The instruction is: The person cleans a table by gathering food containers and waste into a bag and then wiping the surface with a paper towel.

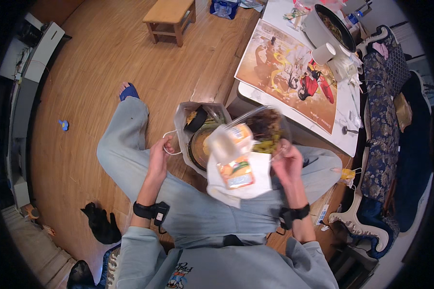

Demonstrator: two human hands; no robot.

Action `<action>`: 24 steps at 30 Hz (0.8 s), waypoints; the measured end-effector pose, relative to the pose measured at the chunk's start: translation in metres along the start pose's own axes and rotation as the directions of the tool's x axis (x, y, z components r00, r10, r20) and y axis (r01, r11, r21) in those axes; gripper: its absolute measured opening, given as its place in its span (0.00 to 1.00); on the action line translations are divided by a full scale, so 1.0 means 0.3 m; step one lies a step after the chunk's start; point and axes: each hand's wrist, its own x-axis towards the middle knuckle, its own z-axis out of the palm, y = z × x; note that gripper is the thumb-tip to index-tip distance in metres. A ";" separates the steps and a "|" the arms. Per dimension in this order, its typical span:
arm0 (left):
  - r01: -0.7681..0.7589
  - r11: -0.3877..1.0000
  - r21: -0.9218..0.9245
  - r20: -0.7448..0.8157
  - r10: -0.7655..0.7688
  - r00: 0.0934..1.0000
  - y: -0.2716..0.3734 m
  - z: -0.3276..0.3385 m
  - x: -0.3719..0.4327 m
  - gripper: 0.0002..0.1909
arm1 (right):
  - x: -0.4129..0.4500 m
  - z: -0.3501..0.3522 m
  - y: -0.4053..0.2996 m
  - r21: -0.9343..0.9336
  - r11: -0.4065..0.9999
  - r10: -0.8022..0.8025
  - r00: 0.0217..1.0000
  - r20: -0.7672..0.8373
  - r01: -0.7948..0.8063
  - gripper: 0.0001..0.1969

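Note:
My left hand (160,153) grips the white cord handle of an open carrier bag (181,123) between my knees. Inside the bag are a black bowl (196,121) with food, tilted on its side, and a round container (199,144) with brownish contents. A clear plastic food container (284,124), pinched at its edge by my right hand (288,160), is raised over the bag's right side. Dark and green food shows through it. White paper (258,173) and orange-and-white packets (237,171) overlap the container and bag; motion blur hides how they are held.
A white table (253,92) with a printed poster (275,68), a large pot (316,27) and a paper cup (323,54) stands at the right, before a sofa (378,144). A black cat (101,224) lies on the floor, lower left. A wooden stool (170,14) stands ahead.

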 end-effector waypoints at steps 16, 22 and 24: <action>0.033 0.995 -0.090 0.068 -0.027 0.997 0.008 -0.016 -0.017 0.14 | 0.471 -0.122 0.416 -0.993 -0.110 -0.109 0.993 0.042 0.030 0.08; 0.038 0.998 -0.059 0.099 -0.032 0.995 0.025 0.008 -0.022 0.13 | 0.432 -0.025 0.355 -0.964 -0.026 -0.029 0.963 0.267 0.266 0.13; 0.035 0.998 -0.047 0.105 -0.030 0.994 0.014 -0.004 -0.020 0.13 | 0.363 0.054 0.294 -0.906 -0.231 -0.167 0.903 0.396 0.355 0.15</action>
